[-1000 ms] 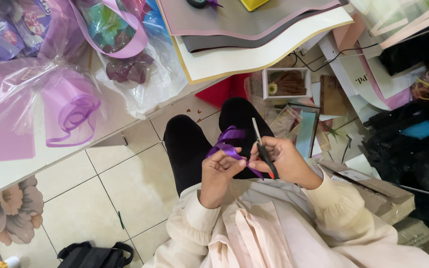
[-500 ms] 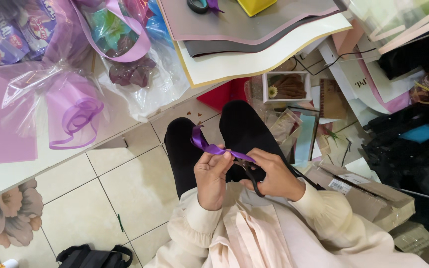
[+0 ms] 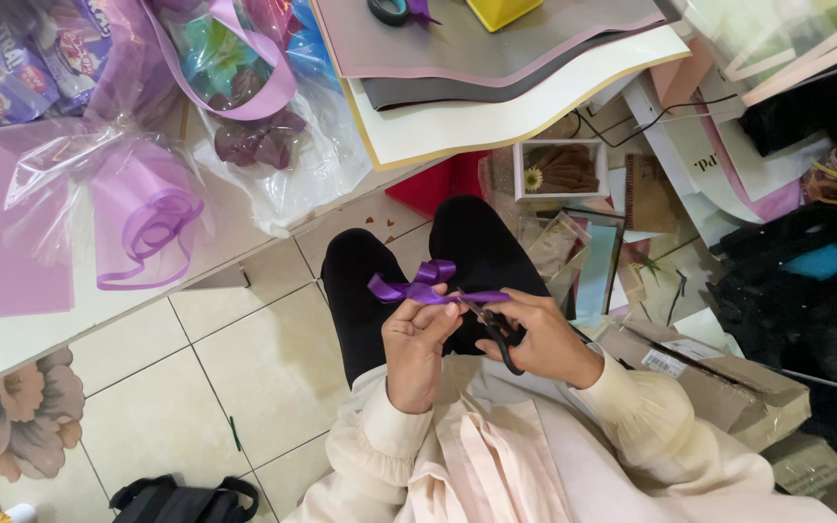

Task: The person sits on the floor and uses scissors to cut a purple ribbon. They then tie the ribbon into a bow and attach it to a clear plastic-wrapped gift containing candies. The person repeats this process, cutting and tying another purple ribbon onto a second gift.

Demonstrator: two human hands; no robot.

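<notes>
Your 2 hands meet over your lap: your left hand [image 3: 417,351] pinches a purple ribbon bow [image 3: 425,286], and your right hand [image 3: 542,339] is closed on black scissors [image 3: 498,329] whose blades touch the ribbon's tail. On the counter [image 3: 12,334], near its front edge, lies 1 cellophane-wrapped bouquet [image 3: 138,208] holding purple paper. 1 small box [image 3: 562,169] of brown sticks sits on the floor beyond your knees.

Ribbon [image 3: 425,287] above lap, between hands; scissors [image 3: 496,329] right; table [image 3: 12,329] left.
</notes>
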